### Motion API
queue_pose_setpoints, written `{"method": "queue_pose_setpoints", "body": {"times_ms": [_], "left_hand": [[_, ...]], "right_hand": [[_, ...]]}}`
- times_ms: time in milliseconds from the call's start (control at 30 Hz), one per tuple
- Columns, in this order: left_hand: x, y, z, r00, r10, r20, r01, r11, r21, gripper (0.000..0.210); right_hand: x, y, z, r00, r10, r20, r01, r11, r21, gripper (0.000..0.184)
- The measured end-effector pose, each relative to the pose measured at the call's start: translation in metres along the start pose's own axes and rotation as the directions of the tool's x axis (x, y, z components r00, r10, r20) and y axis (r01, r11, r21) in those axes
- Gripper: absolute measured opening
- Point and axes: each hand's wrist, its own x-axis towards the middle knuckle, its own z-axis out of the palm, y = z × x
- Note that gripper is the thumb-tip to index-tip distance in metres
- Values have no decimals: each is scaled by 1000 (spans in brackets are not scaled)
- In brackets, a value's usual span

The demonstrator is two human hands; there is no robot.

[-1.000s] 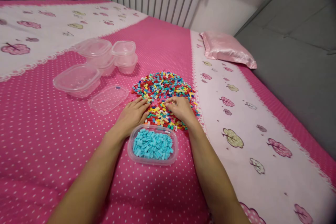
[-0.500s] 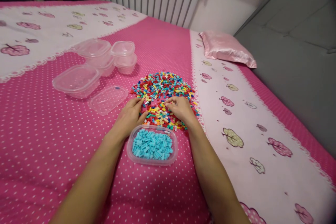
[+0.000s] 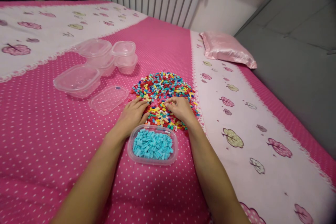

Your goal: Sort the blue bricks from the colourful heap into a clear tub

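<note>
Blue Fills Tub (image 3: 153,162), Mixed Heap (image 3: 165,85) Spreads Beyond

Multicolored pieces lie heaped on a pink bedspread (image 3: 157,196), just beyond 1 tub of light-blue pieces (image 3: 152,144). Work looks partway: the tub shows only blue, while the heap outside mixes many colors, blue included. The left hand (image 3: 134,114) extends its fingers at the heap's edge, visibly clasping nothing; the right hand (image 3: 179,107) brings thumb and forefinger together, any piece between them impossible to tell. A lid (image 3: 109,99) and clear containers (image 3: 78,80) crowd the left; open fabric stretches right and nearer the body.
</note>
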Motion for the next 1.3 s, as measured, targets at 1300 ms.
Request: {"method": "queue_pose_setpoints", "body": {"times_ms": [1300], "left_hand": [[-2,14,-29,999,36,-16,-35,648,-761,35]], "right_hand": [[-5,-30,5,751,6,661,-641,246,727,35]]}}
